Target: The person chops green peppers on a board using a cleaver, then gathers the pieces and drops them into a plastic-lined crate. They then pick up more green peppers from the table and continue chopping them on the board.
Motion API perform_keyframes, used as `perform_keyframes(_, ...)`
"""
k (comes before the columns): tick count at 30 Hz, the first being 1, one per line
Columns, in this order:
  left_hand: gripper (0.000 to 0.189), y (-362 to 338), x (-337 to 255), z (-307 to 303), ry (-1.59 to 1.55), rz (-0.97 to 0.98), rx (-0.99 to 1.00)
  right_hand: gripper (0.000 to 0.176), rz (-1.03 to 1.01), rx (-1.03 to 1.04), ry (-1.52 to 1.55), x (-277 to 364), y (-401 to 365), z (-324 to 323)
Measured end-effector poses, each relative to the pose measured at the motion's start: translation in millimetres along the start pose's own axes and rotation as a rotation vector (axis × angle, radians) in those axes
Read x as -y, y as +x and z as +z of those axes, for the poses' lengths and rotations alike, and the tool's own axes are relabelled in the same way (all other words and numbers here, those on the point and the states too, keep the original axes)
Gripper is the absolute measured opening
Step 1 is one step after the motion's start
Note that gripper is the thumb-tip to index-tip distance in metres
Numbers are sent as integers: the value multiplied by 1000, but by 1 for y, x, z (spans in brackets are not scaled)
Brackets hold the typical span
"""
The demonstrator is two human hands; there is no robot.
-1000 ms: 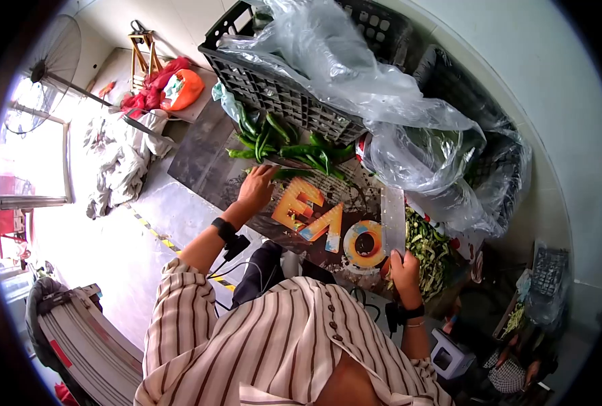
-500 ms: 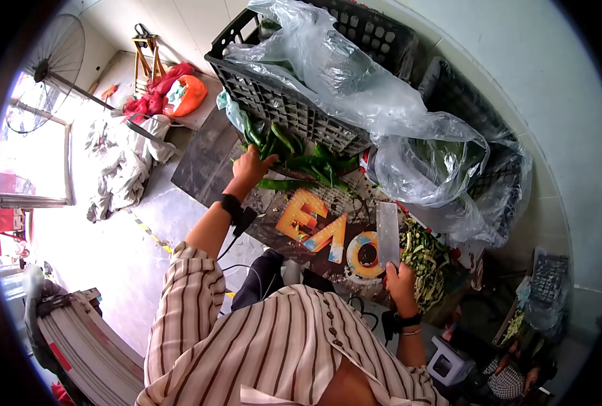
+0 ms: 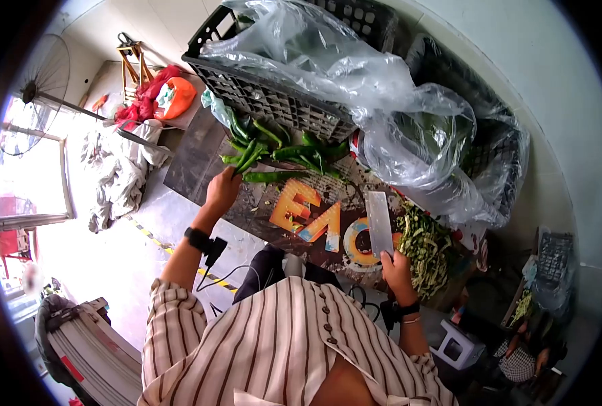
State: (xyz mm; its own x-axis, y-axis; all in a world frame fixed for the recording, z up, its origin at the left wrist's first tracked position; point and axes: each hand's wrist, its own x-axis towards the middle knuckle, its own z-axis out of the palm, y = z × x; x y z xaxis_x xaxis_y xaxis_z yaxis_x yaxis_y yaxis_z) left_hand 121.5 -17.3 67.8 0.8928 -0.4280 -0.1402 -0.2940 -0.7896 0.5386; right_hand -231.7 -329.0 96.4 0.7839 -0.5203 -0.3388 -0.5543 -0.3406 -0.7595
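Note:
My left hand has its fingers closed at the lower end of a green chili pepper, at the near left side of a pepper pile. More long green peppers lie beside it on the dark board, and one pepper rests flat just right of my fingers. My right hand is wrapped around the handle of a cleaver, its broad blade pointing away from me over the painted orange letters. Right of the blade sits a heap of chopped green pieces.
Behind the peppers stands a black plastic crate, draped with clear plastic sheeting. Another lined crate is to the right. A grey-white stool stands at lower right, near another person's hand. A fan is at far left.
My left hand has drawn back toward me from the pile, with a pepper in its fingers. The right hand still holds the cleaver, and the view has shifted slightly.

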Motion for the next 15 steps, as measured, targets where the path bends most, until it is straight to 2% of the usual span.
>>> perform_keyframes(4,23,-33,20,-3,-34,-37,92,29,0,76,71,12,16,15)
perform_keyframes(6,20,-48,25,-4,-69,-81,51,29,-174,209,-27,17,30,37)
perform_keyframes(10,17,-66,42,-2,-159,17,34,31,-392,415,-26,27,62,114)
perform_keyframes(12,19,-74,31,-10,-213,-39,94,32,-427,533,-97,42,74,153)
perform_keyframes(14,17,-80,35,-12,-211,-12,97,29,-560,609,-85,55,88,185)
perform_keyframes(15,16,-82,34,-13,-228,-18,108,29,-521,647,-97,66,90,193)
